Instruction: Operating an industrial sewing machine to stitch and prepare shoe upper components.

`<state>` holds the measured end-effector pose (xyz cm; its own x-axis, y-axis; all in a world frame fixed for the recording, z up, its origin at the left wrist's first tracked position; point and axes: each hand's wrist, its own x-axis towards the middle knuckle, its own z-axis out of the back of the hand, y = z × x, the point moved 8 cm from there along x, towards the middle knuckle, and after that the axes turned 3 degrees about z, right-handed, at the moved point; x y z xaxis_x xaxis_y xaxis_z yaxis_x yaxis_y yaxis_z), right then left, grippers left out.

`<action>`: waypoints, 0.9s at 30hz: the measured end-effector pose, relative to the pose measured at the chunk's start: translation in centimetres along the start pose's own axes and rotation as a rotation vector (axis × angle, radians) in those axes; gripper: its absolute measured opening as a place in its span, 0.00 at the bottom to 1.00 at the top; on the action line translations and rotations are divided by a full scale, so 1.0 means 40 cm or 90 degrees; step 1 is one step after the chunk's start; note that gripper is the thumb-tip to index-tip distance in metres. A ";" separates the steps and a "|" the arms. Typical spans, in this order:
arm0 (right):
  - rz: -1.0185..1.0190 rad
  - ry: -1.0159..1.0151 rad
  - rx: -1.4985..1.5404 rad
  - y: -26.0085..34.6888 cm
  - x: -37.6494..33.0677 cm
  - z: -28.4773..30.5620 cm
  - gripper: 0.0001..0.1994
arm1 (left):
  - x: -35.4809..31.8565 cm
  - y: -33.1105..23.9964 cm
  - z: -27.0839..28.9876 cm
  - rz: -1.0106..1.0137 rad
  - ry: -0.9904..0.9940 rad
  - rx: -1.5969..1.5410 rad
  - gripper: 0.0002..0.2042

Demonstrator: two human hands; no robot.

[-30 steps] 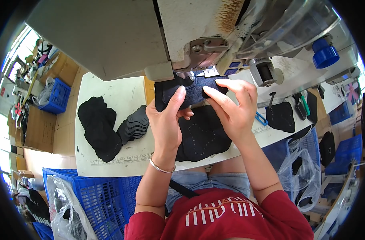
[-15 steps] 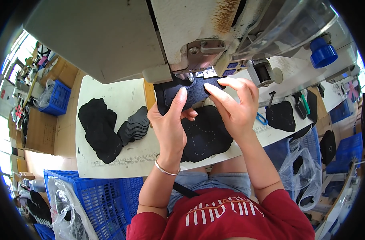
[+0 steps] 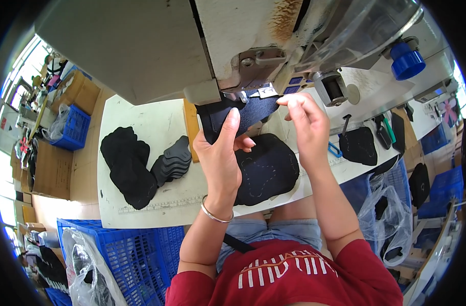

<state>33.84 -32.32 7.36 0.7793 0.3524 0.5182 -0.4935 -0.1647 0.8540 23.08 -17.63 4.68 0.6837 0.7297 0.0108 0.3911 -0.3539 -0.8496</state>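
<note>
A dark fabric piece (image 3: 258, 110) with a fuzzy patch lies under the needle area of a sewing machine (image 3: 253, 35). My left hand (image 3: 220, 166) grips its left part, thumb on top and fingers beneath. At the right end, my right hand (image 3: 310, 125) pinches the corner of the piece between its fingertips. Below the hands, a rounded black fabric panel (image 3: 268, 171) with a dashed light outline rests on the table. To the left are a heap of black fabric pieces (image 3: 126, 166) and a fanned stack of dark wavy-edged pieces (image 3: 170, 160).
The white table (image 3: 110, 214) carries a printed ruler strip along its front. At right lie another black panel (image 3: 359, 145), blue-handled scissors (image 3: 335, 149) and a green-handled tool (image 3: 389, 130). Blue crates (image 3: 126, 255) with plastic bags stand below the table on both sides.
My right hand has drawn back from the top of the fabric to its right corner, its fingers curling in. The left hand keeps its hold, and the fabric's right end now slants upward.
</note>
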 end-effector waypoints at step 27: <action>-0.367 -0.042 0.277 -0.068 -0.313 0.049 0.06 | -0.217 0.135 0.097 0.260 0.081 -0.128 0.07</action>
<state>26.16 -38.09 -1.35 0.8979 0.4393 -0.0294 0.1899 -0.3261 0.9261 16.86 -23.61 -2.04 0.8717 0.4343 -0.2271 0.1778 -0.7121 -0.6792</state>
